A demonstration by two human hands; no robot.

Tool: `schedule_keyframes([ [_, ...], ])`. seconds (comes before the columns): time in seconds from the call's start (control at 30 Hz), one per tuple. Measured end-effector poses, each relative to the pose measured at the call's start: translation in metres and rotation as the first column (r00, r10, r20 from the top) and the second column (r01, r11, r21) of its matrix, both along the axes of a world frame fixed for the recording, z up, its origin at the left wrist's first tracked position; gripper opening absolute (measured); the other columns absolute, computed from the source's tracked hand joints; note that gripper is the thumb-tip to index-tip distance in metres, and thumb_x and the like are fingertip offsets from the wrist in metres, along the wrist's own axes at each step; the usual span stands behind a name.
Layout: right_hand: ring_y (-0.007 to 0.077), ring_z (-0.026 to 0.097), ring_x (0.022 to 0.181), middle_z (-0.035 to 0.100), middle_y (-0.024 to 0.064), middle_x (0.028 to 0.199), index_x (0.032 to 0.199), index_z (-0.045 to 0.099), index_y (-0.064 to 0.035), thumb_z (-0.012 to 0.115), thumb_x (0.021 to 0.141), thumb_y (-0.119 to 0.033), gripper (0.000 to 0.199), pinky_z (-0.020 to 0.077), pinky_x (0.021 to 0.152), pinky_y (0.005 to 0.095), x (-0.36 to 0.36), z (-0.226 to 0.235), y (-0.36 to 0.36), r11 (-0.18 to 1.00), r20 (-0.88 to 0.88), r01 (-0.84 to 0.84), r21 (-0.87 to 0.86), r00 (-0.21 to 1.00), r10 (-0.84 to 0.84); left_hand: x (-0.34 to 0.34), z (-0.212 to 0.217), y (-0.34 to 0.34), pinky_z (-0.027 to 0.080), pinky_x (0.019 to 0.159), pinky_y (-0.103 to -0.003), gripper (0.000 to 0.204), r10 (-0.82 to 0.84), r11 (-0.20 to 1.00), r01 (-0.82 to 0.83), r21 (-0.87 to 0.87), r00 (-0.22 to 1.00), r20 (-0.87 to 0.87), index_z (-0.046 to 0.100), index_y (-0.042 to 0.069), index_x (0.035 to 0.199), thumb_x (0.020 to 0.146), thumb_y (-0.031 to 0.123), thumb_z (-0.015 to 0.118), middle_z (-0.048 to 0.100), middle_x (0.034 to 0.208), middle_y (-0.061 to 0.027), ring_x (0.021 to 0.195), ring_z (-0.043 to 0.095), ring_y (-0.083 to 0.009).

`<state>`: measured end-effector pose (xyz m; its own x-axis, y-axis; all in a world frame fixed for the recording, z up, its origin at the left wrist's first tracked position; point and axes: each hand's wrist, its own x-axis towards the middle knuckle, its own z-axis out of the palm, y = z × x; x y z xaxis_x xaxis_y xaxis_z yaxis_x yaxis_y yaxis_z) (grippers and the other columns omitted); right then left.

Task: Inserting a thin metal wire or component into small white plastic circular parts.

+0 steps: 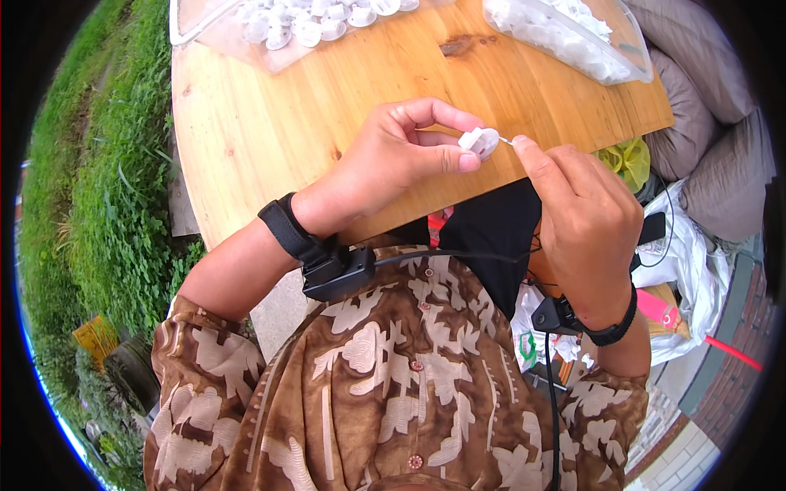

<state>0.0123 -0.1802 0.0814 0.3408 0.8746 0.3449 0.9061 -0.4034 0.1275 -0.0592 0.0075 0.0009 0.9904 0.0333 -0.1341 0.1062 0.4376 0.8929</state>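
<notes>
1. a white piece [480,142] is pinched between the left hand's [389,150] thumb and finger; likely light, stiff, best held by its edge.
2. a thin shaft [506,141] is seemingly clamped in the right hand's [583,200] fingertips.

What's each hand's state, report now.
Left hand: closed, holding a small white plastic part.
Right hand: closed, pinching a thin pale piece, mostly hidden.

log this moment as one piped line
left hand: pinching white plastic part | right hand: holding thin white piece beside it | wooden table: two clear bins, white parts inside
</notes>
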Motion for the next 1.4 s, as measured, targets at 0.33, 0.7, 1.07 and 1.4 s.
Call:
schedule_keyframes([
  [0.33, 0.0204, 0.057, 0.064, 0.059, 0.0037, 0.076, 0.102, 0.069, -0.0098, 0.063, 0.072, 0.001, 0.032, 0.0442, 0.057, 0.0332, -0.009, -0.001, 0.004, 0.998, -0.064, 0.043, -0.038, 0.997, -0.046, 0.000, 0.003, 0.001, 0.049, 0.092, -0.028, 0.026, 0.002, 1.000, -0.002, 0.013, 1.000, -0.005, 0.060, 0.001, 0.106, 0.082, -0.001, 0.069, 0.065, 0.108, -0.0078, 0.101, 0.063, -0.0140],
  [0.7, 0.0138, 0.050, 0.060, 0.046, -0.0012, 0.066, 0.093, 0.069, -0.0080, 0.064, 0.072, -0.010, 0.021, 0.0386, 0.051, 0.0297, -0.007, -0.008, 0.006, 1.000, 0.070, -0.027, 0.004, 0.997, 0.027, -0.003, 0.002, 0.000, 0.050, 0.089, -0.026, 0.025, -0.009, 1.000, 0.009, -0.008, 1.000, 0.028, 0.061, 0.000, 0.104, 0.081, -0.002, 0.069, 0.065, 0.105, -0.0068, 0.098, 0.063, -0.0124],
  [1.07, 0.0170, 0.056, 0.061, 0.051, 0.0018, 0.068, 0.086, 0.064, -0.0075, 0.062, 0.074, -0.009, 0.012, 0.0449, 0.052, 0.0318, -0.003, -0.005, 0.004, 0.993, -0.102, -0.063, -0.102, 0.993, 0.052, -0.005, -0.001, -0.005, 0.051, 0.088, -0.026, 0.023, -0.059, 0.997, 0.063, 0.039, 0.995, -0.081, 0.062, -0.001, 0.102, 0.081, -0.002, 0.070, 0.067, 0.105, -0.0082, 0.095, 0.064, -0.0120],
  [1.4, 0.0252, 0.058, 0.065, 0.054, 0.0079, 0.072, 0.103, 0.065, -0.0073, 0.059, 0.073, 0.004, 0.033, 0.0459, 0.057, 0.0367, 0.004, -0.009, -0.008, 0.989, -0.237, 0.044, 0.142, 0.972, -0.010, 0.001, -0.003, -0.001, 0.049, 0.093, -0.028, 0.028, -0.030, 0.998, 0.028, -0.047, 0.999, -0.029, 0.060, 0.000, 0.108, 0.081, -0.002, 0.069, 0.064, 0.113, -0.0096, 0.102, 0.063, -0.0150],
])
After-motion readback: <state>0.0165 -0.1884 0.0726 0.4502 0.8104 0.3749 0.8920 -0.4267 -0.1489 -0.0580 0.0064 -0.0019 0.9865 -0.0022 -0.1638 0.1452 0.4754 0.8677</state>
